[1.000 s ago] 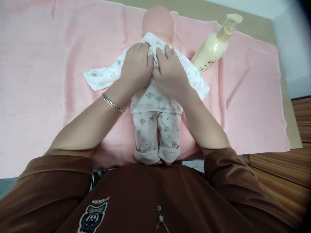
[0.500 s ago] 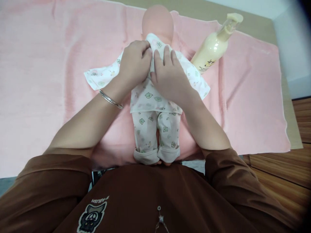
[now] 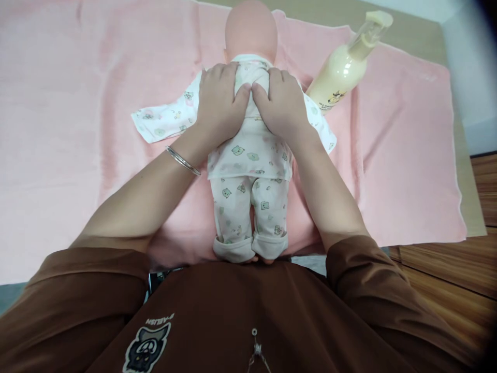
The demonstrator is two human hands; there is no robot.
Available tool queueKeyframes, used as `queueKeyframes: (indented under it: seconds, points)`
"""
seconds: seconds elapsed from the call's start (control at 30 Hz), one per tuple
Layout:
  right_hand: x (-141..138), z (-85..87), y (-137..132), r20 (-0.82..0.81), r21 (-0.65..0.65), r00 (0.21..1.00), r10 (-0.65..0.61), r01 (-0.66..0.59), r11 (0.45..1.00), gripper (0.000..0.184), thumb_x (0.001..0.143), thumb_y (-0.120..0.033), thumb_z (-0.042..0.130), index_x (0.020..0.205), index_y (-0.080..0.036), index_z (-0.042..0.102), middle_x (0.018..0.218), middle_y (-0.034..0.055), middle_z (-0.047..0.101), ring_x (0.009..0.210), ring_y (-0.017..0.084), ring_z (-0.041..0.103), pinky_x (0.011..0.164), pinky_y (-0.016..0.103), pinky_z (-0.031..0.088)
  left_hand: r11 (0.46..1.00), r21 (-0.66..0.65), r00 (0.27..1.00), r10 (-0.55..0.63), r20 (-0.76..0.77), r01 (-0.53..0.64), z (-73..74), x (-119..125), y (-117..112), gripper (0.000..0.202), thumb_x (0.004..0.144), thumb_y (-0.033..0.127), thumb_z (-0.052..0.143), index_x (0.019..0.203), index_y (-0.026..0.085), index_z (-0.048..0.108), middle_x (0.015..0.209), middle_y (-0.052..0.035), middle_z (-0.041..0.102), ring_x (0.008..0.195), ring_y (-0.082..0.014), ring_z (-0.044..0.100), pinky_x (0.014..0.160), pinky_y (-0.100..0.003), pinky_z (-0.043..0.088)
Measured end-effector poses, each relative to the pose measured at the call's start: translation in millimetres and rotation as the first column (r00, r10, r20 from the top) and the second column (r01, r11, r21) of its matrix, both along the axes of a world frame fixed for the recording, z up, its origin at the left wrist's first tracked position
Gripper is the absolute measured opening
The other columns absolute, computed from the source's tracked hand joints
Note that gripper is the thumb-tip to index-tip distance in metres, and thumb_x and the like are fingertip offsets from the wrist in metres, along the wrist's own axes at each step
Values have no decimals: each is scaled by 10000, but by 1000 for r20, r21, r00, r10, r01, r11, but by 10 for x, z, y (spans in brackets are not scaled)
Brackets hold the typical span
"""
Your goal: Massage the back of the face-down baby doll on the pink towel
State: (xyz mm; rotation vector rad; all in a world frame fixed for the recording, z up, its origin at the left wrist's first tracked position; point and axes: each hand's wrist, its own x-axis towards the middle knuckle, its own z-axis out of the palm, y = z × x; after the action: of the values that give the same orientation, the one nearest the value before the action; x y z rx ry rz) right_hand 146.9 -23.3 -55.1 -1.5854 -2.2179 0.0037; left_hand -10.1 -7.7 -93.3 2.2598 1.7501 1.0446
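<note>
A baby doll (image 3: 251, 31) lies face down with its bald head away from me. It wears a white printed top (image 3: 248, 150) and matching trousers (image 3: 233, 207) with turned-up cuffs. My left hand (image 3: 221, 101) lies flat on the left side of the doll's upper back, over the top. On the right side of the back rests my right hand (image 3: 281, 101), palm down. Both thumbs point inward and nearly meet at the middle. Neither hand grips the cloth. The top's sleeves stretch out to both sides.
A pale yellow pump bottle (image 3: 339, 72) lies tilted to the right of the doll, close to the right sleeve. Under everything spreads a pink towel (image 3: 407, 155) on a light wooden table (image 3: 471, 191). Wooden flooring (image 3: 446, 269) shows at the lower right.
My hands have let go of the top's back edges and moved apart, now flat on the upper back. The raised cloth at the neck now lies smooth.
</note>
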Motion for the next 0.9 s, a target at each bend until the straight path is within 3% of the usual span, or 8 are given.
queueKeyframes:
  seconds: [0.2,0.3,0.47,0.6,0.67,0.77,0.9]
  points:
    - [-22,-32,32,57,32,997,-49,47,998,375,971,-494,242,1126,-238,469,1107,91,575,1016,272,501,928,452,458,985,-50,986,165,-5,-165,60,71,-36,301,920,142,485,1219,173,494,1125,-90,480,1070,-240,369,976,-383,262]
    - [-40,-43,57,46,31,995,-87,85,996,345,954,-489,274,1085,-242,477,1092,93,578,992,278,506,901,463,455,988,-36,989,147,-19,-148,31,95,-25,257,929,141,468,1178,206,480,1107,-73,466,1046,-233,356,947,-387,262]
    - [-53,-22,45,-18,-28,995,-102,102,994,333,907,-542,273,1060,-328,476,1115,65,573,1034,287,489,939,466,433,972,40,973,232,14,-232,-76,113,52,260,871,104,521,1105,213,492,1048,-69,476,1017,-221,365,922,-399,289]
    - [-55,-35,37,-94,-38,989,-116,113,993,305,867,-555,287,1038,-388,477,1111,46,565,1058,292,485,956,460,421,981,95,985,164,54,-168,-133,79,110,301,855,75,497,1116,223,523,1027,-60,504,1007,-213,399,929,-402,322]
    - [-43,-54,48,-114,-33,988,-108,105,994,319,863,-568,277,1043,-394,474,1101,42,569,1059,288,486,957,458,424,985,108,990,138,7,-138,-85,56,61,340,855,62,472,1156,209,529,1030,-71,519,995,-222,418,923,-409,347]
    - [-3,-66,80,-115,-20,990,-81,80,997,363,893,-581,220,1054,-378,473,1098,41,576,1049,277,493,950,456,436,994,103,988,42,-150,-26,99,49,-148,381,858,50,443,1219,143,521,1060,-112,533,995,-252,446,915,-420,386]
    - [34,19,52,-61,-69,997,-51,47,996,420,937,-554,176,1138,-337,474,1156,58,567,1067,289,500,959,485,436,981,163,940,-45,-338,106,343,71,-430,315,813,28,464,1107,88,561,1044,-163,527,1032,-304,460,902,-422,407]
